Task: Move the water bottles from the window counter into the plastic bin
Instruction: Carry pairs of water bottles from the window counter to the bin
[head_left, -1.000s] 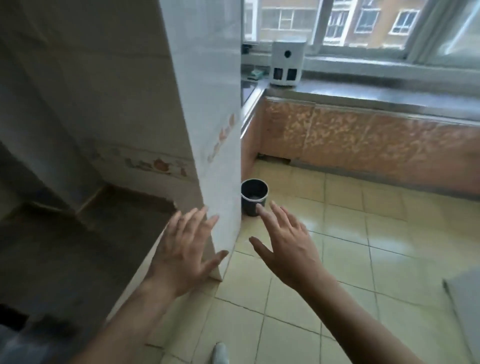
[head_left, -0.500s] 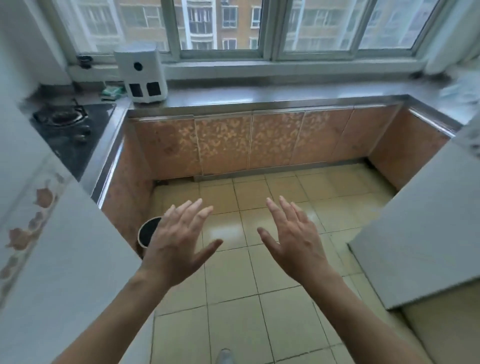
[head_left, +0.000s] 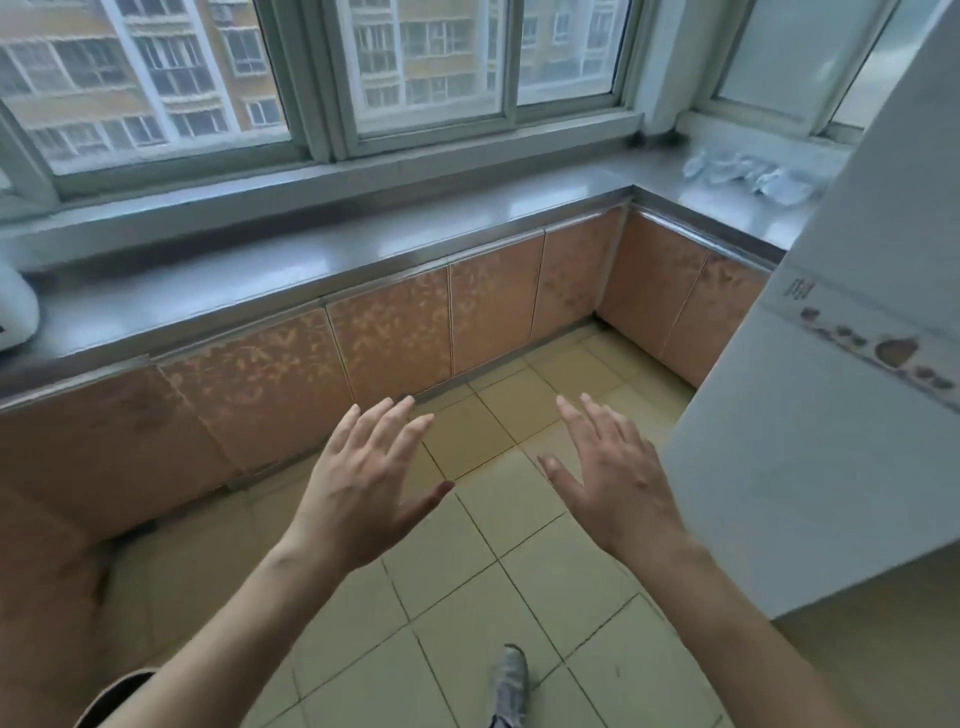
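Several clear plastic water bottles (head_left: 748, 174) lie blurred on the steel window counter (head_left: 363, 249) at its far right corner, partly hidden by a tiled wall. My left hand (head_left: 363, 483) and my right hand (head_left: 613, 478) hover over the floor in the middle of the view, both empty with fingers spread, far below and left of the bottles. No plastic bin shows in this view.
A white tiled wall corner (head_left: 810, 415) juts in at the right. Orange cabinet doors (head_left: 395, 332) run under the counter. A white appliance (head_left: 15, 312) sits at the counter's left end. A dark round container rim (head_left: 109, 696) and my shoe (head_left: 509, 680) are on the tiled floor.
The view has swung to the right: the white appliance slid to the left edge, the stove left the view, and the bottles at the right corner came into sight. Both hands stay open and empty.
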